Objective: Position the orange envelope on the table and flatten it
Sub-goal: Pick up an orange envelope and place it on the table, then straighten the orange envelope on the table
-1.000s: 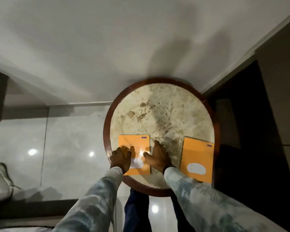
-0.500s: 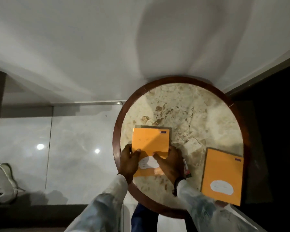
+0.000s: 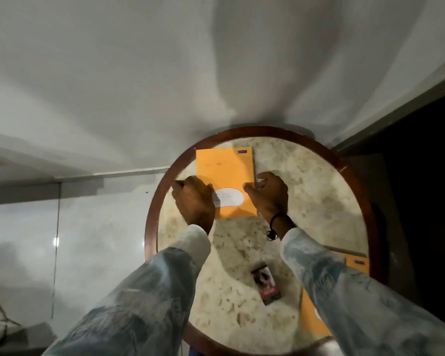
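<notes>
An orange envelope (image 3: 225, 173) with a white oval label lies at the far left part of the round marble table (image 3: 316, 181). My left hand (image 3: 193, 201) grips its left edge, the thumb lying on the orange face beside the label. My right hand (image 3: 269, 195) holds the right edge, thumb on top and fingers curled at the side. The envelope's far end reaches close to the table's wooden rim. Whether it rests fully flat on the marble I cannot tell.
A second orange envelope (image 3: 359, 263) lies at the table's near right, mostly hidden under my right sleeve. A small dark card or packet (image 3: 266, 285) sits on the marble near the front. Glossy floor tiles lie to the left, a dark cabinet to the right.
Both hands have carried the envelope away from the near edge toward the far side of the table. They moved from its lower end to its two side edges. The small packet has come into view.
</notes>
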`<state>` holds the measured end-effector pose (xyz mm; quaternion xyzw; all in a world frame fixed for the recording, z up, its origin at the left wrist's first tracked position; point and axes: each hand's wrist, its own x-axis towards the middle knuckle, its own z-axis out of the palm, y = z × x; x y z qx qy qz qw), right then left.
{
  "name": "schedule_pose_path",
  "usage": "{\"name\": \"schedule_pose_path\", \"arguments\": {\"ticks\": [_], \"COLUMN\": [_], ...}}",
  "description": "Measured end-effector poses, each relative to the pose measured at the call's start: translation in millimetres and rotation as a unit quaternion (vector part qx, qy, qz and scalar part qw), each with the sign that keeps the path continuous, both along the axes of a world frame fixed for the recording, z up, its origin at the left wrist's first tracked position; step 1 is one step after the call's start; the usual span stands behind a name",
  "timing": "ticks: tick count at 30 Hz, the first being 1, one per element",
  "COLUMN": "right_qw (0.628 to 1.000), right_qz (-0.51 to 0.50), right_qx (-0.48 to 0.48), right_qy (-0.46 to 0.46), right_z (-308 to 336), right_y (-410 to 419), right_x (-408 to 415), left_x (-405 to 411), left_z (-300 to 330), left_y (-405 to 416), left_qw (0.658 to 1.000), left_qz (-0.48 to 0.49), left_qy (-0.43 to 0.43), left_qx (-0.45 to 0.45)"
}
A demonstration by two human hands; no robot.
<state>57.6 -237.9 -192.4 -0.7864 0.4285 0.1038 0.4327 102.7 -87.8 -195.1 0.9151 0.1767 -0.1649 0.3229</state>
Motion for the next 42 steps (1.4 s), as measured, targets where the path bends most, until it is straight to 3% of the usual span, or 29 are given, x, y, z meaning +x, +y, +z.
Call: {"name": "schedule_pose_path", "arguments": {"ticks": [3,5,10,13,18,25,35,39,42], "right_qw": [0.999,0.998,0.980,0.972,0.968,0.984,1.000,0.996,0.992], "right_qz": [-0.031,-0.033,-0.037,-0.076,-0.100,-0.078,0.018,0.085,0.112], "right_qx": [-0.010,-0.026,-0.070,-0.032,0.046,0.034,-0.003,-0.026,-0.041], "right_qy": [0.008,0.037,0.183,0.219,0.225,0.154,0.011,0.024,0.038], "right_z": [27,44,63,55,36,45,37,16,1], "right_y": [-24,-44,-87,-104,-117,-127,-38,-2,5], "right_x": [-61,-118,-236,-281,-309,-282,-64,-17,-14], "left_x": [-59,-116,-252,-291,-308,-268,-54,-12,-12], "left_z": [21,35,58,51,32,35,32,14,3], "left_y": [-18,-41,-106,-130,-156,-152,-40,-4,1], "left_qw": [0.998,0.993,0.968,0.958,0.964,0.986,0.999,1.000,0.995], "left_qz": [-0.040,-0.103,-0.141,-0.125,-0.109,-0.092,-0.027,-0.006,-0.067], "left_qy": [-0.024,0.027,0.193,0.251,0.242,0.137,-0.002,0.014,0.038], "left_qx": [-0.036,-0.055,-0.083,-0.051,0.006,-0.037,-0.047,-0.017,0.067]}}
